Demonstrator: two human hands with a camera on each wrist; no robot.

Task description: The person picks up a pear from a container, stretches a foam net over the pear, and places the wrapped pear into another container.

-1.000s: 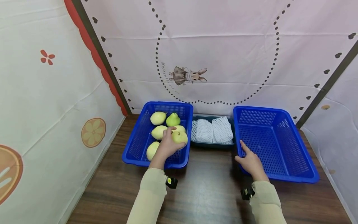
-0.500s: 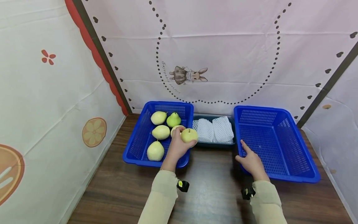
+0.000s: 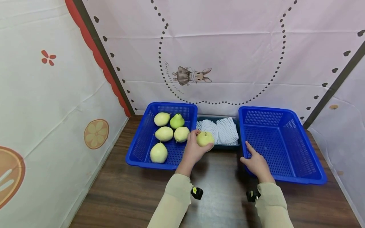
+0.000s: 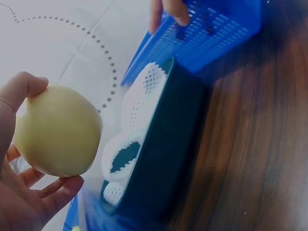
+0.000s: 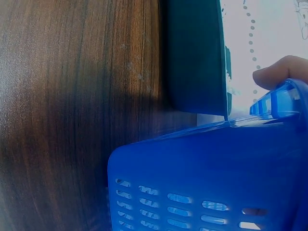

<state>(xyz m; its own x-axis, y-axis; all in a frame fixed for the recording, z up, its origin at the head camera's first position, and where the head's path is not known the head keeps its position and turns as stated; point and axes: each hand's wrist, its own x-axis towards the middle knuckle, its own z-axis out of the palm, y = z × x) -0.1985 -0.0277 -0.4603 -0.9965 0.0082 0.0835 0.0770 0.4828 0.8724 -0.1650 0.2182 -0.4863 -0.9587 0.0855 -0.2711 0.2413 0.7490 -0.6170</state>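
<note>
My left hand (image 3: 193, 151) holds a pale yellow-green pear (image 3: 206, 139) between thumb and fingers, above the near-left edge of a dark green tray (image 3: 225, 147). In the left wrist view, the pear (image 4: 61, 131) has its smooth side facing the camera. White foam net sleeves (image 3: 227, 130) lie in that tray. On the left stands a blue basket (image 3: 134, 153) with several pears (image 3: 158, 153) inside. My right hand (image 3: 259, 165) grips the left rim of the right blue basket (image 3: 306, 181), its thumb on the outer side. Part of its grip is hidden.
Both baskets and the tray stand on a dark wood table (image 3: 219, 193). A printed white cloth wall (image 3: 228, 63) rises right behind them. Another cloth wall (image 3: 57, 95) borders the table on the left.
My left hand has carried the pear rightward, out of the left basket and over to the tray, uncovering another pear behind it. My right hand stays on the basket rim.
</note>
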